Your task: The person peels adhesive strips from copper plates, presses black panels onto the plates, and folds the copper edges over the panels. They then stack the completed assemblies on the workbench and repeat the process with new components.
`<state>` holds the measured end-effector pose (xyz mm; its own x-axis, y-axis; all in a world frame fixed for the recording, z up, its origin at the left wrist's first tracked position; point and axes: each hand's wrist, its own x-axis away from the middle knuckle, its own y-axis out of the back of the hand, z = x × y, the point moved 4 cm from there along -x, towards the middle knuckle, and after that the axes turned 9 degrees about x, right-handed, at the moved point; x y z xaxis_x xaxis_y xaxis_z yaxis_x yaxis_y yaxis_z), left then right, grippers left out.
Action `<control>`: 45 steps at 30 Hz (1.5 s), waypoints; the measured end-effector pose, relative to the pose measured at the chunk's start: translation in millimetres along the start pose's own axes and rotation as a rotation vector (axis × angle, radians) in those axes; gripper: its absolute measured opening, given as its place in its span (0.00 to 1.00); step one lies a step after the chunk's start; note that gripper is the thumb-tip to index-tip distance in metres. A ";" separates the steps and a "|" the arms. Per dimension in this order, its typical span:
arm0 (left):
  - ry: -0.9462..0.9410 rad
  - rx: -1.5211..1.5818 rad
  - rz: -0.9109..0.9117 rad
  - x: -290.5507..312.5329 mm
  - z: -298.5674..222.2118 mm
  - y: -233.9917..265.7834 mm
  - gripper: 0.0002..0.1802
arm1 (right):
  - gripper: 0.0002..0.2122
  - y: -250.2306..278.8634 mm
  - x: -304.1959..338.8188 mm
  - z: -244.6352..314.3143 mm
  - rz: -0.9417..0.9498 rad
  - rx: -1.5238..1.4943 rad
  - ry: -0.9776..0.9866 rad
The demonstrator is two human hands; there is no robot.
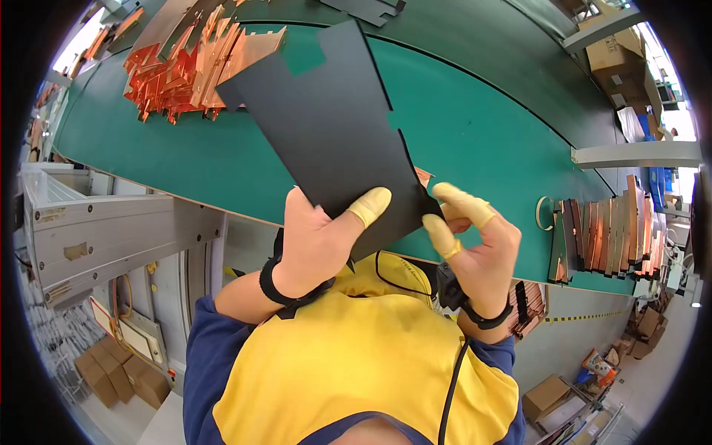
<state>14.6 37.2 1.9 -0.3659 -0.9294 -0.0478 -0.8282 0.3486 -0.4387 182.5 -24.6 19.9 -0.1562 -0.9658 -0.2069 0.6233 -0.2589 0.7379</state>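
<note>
The step in hand looks like work on one edge of the black sheet (326, 126): your left hand (315, 241) steadies it while your right hand (478, 248) tends the small dark flap (429, 204) on its right side. The sheet lies in front of your chest, over the near border of the green bench (493, 137), slanting so that its notched far end points up and to the left. The next move likely calls for a firm left grip and small, careful finger work on the right, since a thin sheet like this could twist if you push at its edge.

Your left hand comes in from the lower left, thumb laid flat across the sheet's upper face and the other fingers mostly hidden beneath, so you pinch the sheet between them near its close end. Your right hand is curled inward, thumb and index finger reaching toward each other with the flap between their tips; you cannot tell from this view whether they press on it. Both forearms rise from below with the elbows bent.

The heap of copper-coloured parts (211, 70) lies beyond the sheet at the left, and the upright row of parts (601, 233) stands well apart at the right.
</note>
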 end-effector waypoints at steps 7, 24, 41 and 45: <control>-0.006 0.059 0.072 -0.5 18.9 -9.1 0.11 | 0.12 12.3 -0.6 0.7 -0.172 0.100 0.120; -0.621 -1.240 0.273 21.8 71.0 50.5 0.17 | 0.10 28.4 -4.8 -73.1 -0.100 0.369 0.052; -0.771 -1.490 0.097 9.7 83.6 68.5 0.14 | 0.09 -58.4 -62.1 -84.4 0.161 0.275 0.265; -0.760 -1.486 0.095 4.2 87.2 65.3 0.12 | 0.10 -64.2 -65.0 -87.1 0.180 0.251 0.276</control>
<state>-3.9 45.5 -105.2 -0.5282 -0.5879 -0.6127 -0.6342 -0.2066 0.7450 219.4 56.0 -70.0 0.1708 -0.9649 -0.1997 0.4102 -0.1146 0.9048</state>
